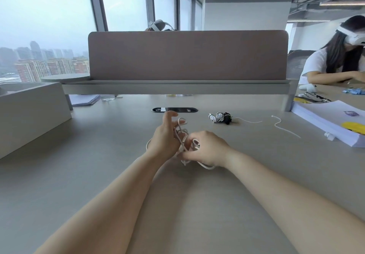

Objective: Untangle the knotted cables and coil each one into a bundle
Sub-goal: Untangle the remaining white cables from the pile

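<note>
On the grey desk (pixel 98 174), before a brown partition (pixel 187 56) and a paper stack (pixel 325 123) (far right), the left hand (pixel 165 137) holds the white cable (pixel 180 133) looped round its curled fingers; the right hand (pixel 207 148) pinches it. Coiled bundles (pixel 220 117) lie beyond.

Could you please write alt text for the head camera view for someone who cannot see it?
A person's left hand and right hand work a tangled white cable at a grey desk, loops wound round the left, a strand pinched in the right. Farther back lie small coiled bundles and a loose white cable.
</note>
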The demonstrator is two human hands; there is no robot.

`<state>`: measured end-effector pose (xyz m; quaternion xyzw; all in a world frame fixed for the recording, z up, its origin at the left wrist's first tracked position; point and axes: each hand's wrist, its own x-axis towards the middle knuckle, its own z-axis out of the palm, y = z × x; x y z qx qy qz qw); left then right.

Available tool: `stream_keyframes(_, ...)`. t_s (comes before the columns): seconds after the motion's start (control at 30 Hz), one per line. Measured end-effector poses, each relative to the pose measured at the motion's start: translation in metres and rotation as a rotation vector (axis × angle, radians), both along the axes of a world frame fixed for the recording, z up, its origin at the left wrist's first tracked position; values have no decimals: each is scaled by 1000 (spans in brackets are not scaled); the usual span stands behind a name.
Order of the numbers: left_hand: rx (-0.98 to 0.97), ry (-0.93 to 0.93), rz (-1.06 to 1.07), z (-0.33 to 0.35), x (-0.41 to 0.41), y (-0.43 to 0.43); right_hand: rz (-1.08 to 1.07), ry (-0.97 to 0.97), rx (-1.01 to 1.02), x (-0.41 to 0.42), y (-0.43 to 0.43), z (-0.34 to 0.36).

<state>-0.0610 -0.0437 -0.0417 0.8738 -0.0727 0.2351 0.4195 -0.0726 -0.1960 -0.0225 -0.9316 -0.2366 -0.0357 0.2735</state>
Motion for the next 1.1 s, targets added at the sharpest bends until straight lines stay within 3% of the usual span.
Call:
stream_keyframes(0.07, -35, -12, -4, -1, 1, 1, 56, -26, 98, 0, 2, -2)
stream_keyframes(0.13, -56, -12, -15, 2, 0, 2, 80, -67, 358, 4, 2, -3)
stream_keyframes(0.2, -70, 32, -38, 4, -2, 2, -9, -167, 569, 10, -1, 0)
stream_keyframes(0.3, -26, 82, -119, 4, -2, -1, -218, -313, 730, 16, -7, 4)
stream_keyframes(0.43, 60, 148, -257, 7, -6, -6, -406, -261, 919, 31, -17, 2)
stream_keyframes(0.6, 26, 198, -393, 11, -15, -9, -558, -174, 1005, 37, -29, 4)
stream_keyframes(0.77, -38, 146, -314, 7, -9, -2, -728, -175, 1044, 41, -50, 6)
stream_keyframes(0.97, 4, 92, 49, 6, 5, 8, -625, -107, 1183, 37, -41, 7)
stream_keyframes(1.1, 216, 237, 120, 8, 1, 0, -433, -46, 1150, 33, -22, 1)
